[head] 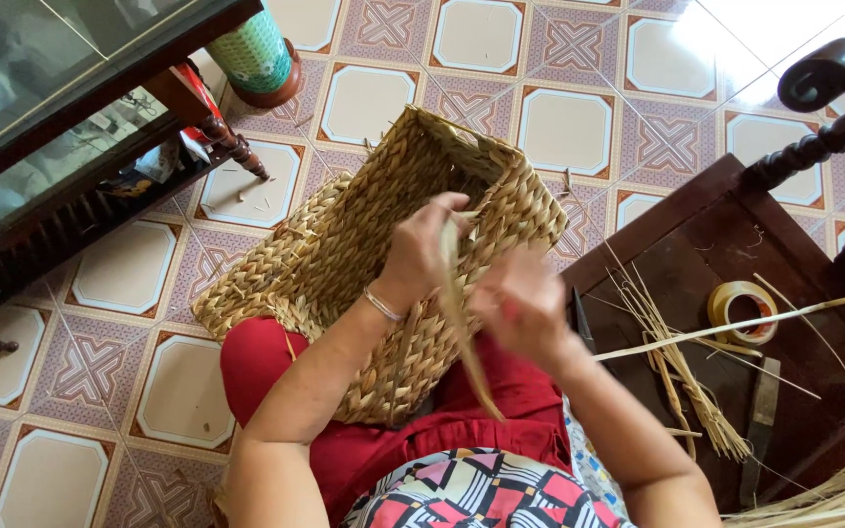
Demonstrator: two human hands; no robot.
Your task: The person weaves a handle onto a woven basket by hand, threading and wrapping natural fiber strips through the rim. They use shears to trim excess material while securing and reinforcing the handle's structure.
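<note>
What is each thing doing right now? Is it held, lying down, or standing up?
Basket: tipped on the lap, opening facing away.
Straw strand: pinched between both hands, hanging down.
Left hand: on the basket rim, gripping the strand.
Right hand: closed on the strand, blurred.
Tape roll: lying flat on the bench.
Straw bundle: lying loose on the bench.

I see a roll of tape (741,309) and loose straw stalks (682,376) on a dark wooden tabletop (696,244); a green vase (256,54) stands on the patterned floor tiles (129,269).
</note>
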